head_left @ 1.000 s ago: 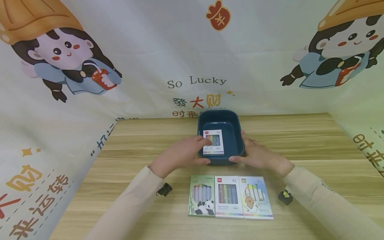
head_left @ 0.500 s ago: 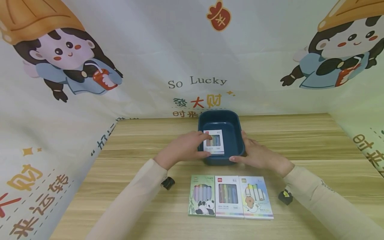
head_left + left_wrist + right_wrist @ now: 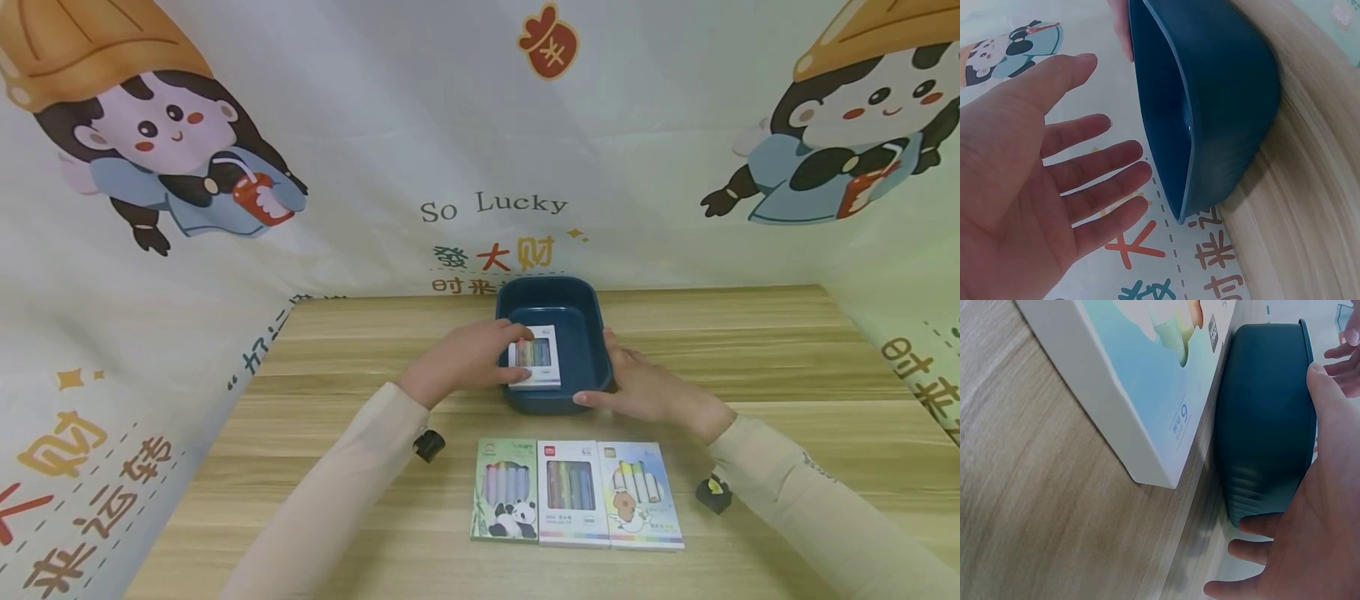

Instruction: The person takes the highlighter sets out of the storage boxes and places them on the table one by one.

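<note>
A dark blue plastic bin [image 3: 588, 333] stands at the back of the table. A white boxed set of coloured pens [image 3: 536, 379] lies inside, toward the bin's left wall. My left hand [image 3: 472, 354] reaches over that wall, its fingers and thumb overlapping the pen box in the head view. In the left wrist view the left hand [image 3: 1029, 169] has its fingers spread and relaxed, with nothing between them. My right hand [image 3: 648, 387] rests at the bin's front right corner. Its thumb touches the rim, and its fairly straight fingers lie along the outer right side [image 3: 1266, 425].
In front of the bin lie a green panda pen box [image 3: 505, 492], a white pen box [image 3: 572, 529] and a pale blue pen box [image 3: 648, 533], side by side. The wooden table [image 3: 360, 533] meets a printed cloth backdrop [image 3: 375, 125] right behind the bin.
My left hand has shifted right, farther over the pen box, and its thumb now overlaps the box's lower part. The right hand and the bin have stayed put.
</note>
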A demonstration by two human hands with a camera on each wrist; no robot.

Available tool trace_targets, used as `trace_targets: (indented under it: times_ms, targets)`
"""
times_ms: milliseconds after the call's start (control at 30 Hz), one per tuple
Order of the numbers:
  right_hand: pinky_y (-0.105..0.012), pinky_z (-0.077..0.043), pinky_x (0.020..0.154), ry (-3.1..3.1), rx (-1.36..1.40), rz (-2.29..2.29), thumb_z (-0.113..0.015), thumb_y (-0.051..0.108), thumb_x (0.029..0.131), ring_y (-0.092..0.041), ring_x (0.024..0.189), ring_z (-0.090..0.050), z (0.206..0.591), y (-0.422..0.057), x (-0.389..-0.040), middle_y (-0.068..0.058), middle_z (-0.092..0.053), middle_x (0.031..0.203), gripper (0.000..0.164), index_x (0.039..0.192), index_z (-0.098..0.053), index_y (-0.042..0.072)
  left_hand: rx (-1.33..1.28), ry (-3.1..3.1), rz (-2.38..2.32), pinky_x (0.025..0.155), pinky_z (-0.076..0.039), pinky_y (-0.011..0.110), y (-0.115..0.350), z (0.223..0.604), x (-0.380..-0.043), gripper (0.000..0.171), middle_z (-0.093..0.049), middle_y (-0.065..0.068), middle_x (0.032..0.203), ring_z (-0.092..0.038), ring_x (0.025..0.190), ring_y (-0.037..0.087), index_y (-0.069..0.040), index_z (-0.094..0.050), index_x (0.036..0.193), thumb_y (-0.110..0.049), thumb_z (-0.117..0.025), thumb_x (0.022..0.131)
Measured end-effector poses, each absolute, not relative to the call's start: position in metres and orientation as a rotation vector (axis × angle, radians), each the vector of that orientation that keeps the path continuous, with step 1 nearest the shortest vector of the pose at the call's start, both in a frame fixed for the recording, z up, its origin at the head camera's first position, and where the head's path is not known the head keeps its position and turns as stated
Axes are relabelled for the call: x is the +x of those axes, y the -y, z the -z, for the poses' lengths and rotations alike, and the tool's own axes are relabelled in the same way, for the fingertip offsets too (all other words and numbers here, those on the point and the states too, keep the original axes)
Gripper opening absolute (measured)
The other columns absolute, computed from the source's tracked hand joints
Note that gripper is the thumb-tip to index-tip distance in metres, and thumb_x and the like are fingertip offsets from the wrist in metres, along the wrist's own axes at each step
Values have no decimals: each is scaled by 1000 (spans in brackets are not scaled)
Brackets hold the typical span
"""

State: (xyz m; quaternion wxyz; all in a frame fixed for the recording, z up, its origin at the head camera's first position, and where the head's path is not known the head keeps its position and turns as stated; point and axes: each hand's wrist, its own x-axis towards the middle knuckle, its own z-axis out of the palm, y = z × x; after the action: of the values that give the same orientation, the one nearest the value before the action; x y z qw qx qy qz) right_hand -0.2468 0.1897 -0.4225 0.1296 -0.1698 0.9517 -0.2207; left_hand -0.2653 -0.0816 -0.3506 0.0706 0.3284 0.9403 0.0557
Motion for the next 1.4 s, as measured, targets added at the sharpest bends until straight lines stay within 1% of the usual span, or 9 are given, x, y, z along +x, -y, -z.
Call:
trace_targets:
  times_ms: [133, 333, 500, 633, 867, 967, 1100, 1267, 1400]
  targets:
    - [-64, -31, 115, -2767, -491, 636, -49, 83, 80, -47, 148, -25, 423, -190, -247, -22, -15, 165, 124, 158, 12, 8, 984, -2828, -172, 102, -51, 39, 79, 352, -269, 56, -62, 7, 133, -60, 112, 19, -16, -54, 139, -45, -65, 93]
    - [-64, -32, 114, -2765, -489, 624, -48, 83, 81, -47, 148, -26, 423, -190, -248, -23, -16, 164, 124, 158, 12, 7, 953, -2817, -176, 105, -50, 40, 76, 353, -274, 58, -61, 7, 137, -60, 119, 21, -16, -52, 141, -45, -65, 93]
    - [-64, -32, 114, -2765, -488, 625, -51, 79, 83, -48, 148, -25, 423, -190, -247, -24, -17, 164, 122, 158, 12, 6, 926, -2791, -202, 106, -49, 41, 73, 353, -279, 59, -60, 9, 138, -59, 121, 23, -14, -50, 142, -43, -66, 93]
    - [-64, -32, 114, -2769, -492, 625, -52, 77, 84, -48, 148, -26, 422, -190, -247, -24, -17, 164, 120, 158, 11, 6, 919, -2773, -184, 110, -46, 43, 69, 352, -283, 61, -55, 8, 144, -57, 128, 24, -15, -49, 144, -45, -65, 93]
    - [-64, -33, 114, -2766, -499, 613, -49, 81, 83, -48, 148, -25, 420, -189, -246, -24, -15, 164, 122, 157, 12, 5, 904, -2761, -172, 108, -47, 41, 60, 353, -288, 65, -54, 8, 144, -61, 120, 22, -17, -44, 147, -45, -65, 93]
    - [-63, -33, 114, -2770, -507, 607, -47, 82, 83, -48, 148, -25, 420, -189, -246, -25, -15, 164, 122, 157, 12, 5, 884, -2762, -155, 112, -44, 41, 56, 354, -291, 67, -51, 8, 148, -56, 129, 24, -16, -43, 148, -46, -66, 92]
    - [-63, -34, 113, -2772, -504, 616, -48, 80, 83, -48, 147, -26, 420, -189, -246, -26, -16, 163, 121, 157, 11, 5, 858, -2757, -121, 116, -40, 42, 49, 357, -295, 70, -46, 8, 153, -48, 139, 24, -17, -42, 149, -47, -67, 91]
    - [-64, -34, 112, -2773, -503, 623, -48, 80, 84, -49, 146, -27, 421, -189, -246, -26, -17, 163, 121, 158, 11, 5, 823, -2748, -58, 118, -38, 42, 42, 360, -301, 72, -44, 6, 155, -44, 142, 23, -19, -40, 150, -50, -67, 90]
    - [-64, -35, 111, -2779, -512, 611, -46, 82, 83, -50, 145, -29, 421, -190, -246, -28, -18, 162, 122, 157, 11, 4, 801, -2734, -32, 117, -39, 42, 36, 363, -305, 75, -44, 6, 155, -43, 142, 23, -19, -39, 150, -51, -67, 89]
